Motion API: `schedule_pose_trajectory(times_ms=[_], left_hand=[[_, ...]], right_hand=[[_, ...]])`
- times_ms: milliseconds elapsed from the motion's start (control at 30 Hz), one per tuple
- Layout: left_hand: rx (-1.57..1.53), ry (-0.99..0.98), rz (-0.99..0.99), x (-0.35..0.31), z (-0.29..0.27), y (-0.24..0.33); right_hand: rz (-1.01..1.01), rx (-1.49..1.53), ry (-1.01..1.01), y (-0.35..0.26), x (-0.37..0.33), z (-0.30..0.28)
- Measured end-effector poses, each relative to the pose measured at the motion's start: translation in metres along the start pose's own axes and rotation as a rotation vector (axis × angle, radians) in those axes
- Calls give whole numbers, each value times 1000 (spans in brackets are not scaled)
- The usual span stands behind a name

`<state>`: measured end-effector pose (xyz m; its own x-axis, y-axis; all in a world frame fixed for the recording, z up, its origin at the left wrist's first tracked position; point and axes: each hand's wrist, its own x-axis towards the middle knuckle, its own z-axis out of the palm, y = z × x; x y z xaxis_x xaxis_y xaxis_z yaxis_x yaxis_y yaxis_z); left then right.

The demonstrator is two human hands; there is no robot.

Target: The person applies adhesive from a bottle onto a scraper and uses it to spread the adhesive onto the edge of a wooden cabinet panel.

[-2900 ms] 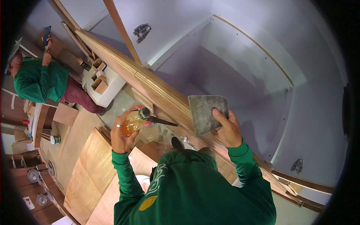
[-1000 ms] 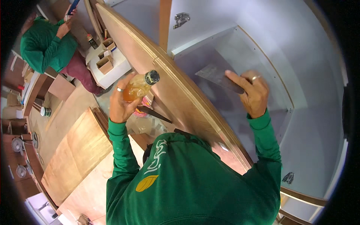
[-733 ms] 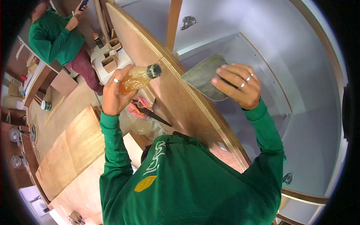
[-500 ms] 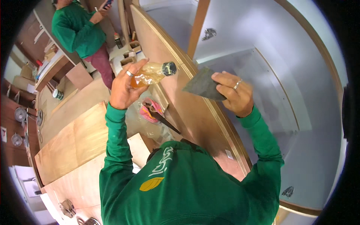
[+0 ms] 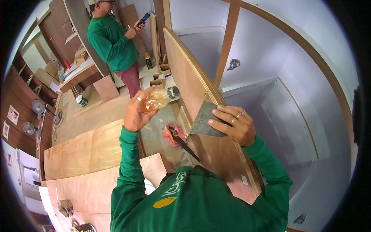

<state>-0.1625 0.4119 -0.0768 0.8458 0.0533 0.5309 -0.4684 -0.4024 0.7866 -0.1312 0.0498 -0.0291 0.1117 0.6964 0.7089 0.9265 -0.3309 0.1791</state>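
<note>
My left hand (image 5: 135,115) is wrapped round a clear plastic bottle (image 5: 155,101) of amber liquid. The bottle lies tilted almost on its side, its dark cap pointing right. In my right hand (image 5: 239,127) is a dark grey sheet of sandpaper (image 5: 204,120), pinched between thumb and fingers. The sheet hangs over the top edge of an upright plywood panel (image 5: 189,66); whether it touches the wood I cannot tell. Fingers of both hands show, but my left palm is hidden.
Below the bottle sits a pink bag (image 5: 169,140) with a long dark blade (image 5: 189,150) sticking out. A co-worker in green (image 5: 109,40) stands far left holding a phone (image 5: 143,19). Plywood sheets (image 5: 87,149) lie left; a white-walled recess (image 5: 282,116) with a wooden post (image 5: 228,42) is right.
The whole view has shifted, bringing more of the co-worker into sight. Both hands appear lower in the picture, still holding the bottle and the sandpaper. The sandpaper has turned slightly.
</note>
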Motion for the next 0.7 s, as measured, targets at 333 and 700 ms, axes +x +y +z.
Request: schedule_pose_trajectory(times_ms=[333,700], left_hand=[[446,193,173,23,-20,28],[465,91,359,28,-13,70]], right_hand=[[-18,-42,56,-1,-4,-6],[-27,-72,117,12,4,-10]])
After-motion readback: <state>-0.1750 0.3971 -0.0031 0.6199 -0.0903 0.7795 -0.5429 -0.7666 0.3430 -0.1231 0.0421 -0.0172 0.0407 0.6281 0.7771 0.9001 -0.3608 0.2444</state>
